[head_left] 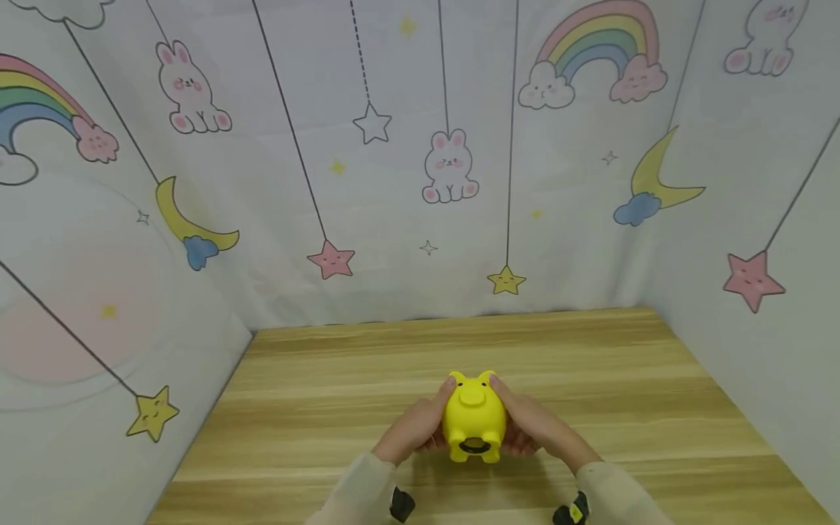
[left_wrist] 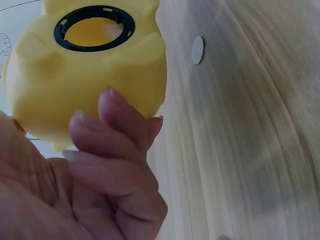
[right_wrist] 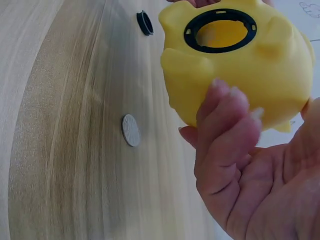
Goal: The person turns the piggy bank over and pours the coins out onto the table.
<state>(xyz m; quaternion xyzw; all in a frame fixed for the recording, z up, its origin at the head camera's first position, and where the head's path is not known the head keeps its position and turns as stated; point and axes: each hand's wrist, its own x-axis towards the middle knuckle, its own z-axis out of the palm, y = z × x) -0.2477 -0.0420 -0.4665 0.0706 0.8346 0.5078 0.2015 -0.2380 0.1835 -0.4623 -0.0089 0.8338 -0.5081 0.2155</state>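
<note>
Between both hands is a yellow piggy bank (head_left: pixel 474 415), its snout toward me and its body tilted so the belly shows. My left hand (head_left: pixel 425 426) grips one side, thumb up by the ear; my right hand (head_left: pixel 530 426) grips the other side the same way. In the left wrist view, curled fingers (left_wrist: pixel 120 145) lie against the yellow body, under a black-rimmed round hole (left_wrist: pixel 129 30) in the belly. That hole's black ring (right_wrist: pixel 220 49) shows in the right wrist view too, with the yellow inside visible through it.
A silver coin (right_wrist: pixel 131 130) lies on the wood-grain table (head_left: pixel 295 408), and a black round stopper (right_wrist: pixel 145 23) rests farther along it. The left wrist view also has a coin (left_wrist: pixel 198 50) on the wood. Printed white curtains (head_left: pixel 394 189) stand at the back and sides.
</note>
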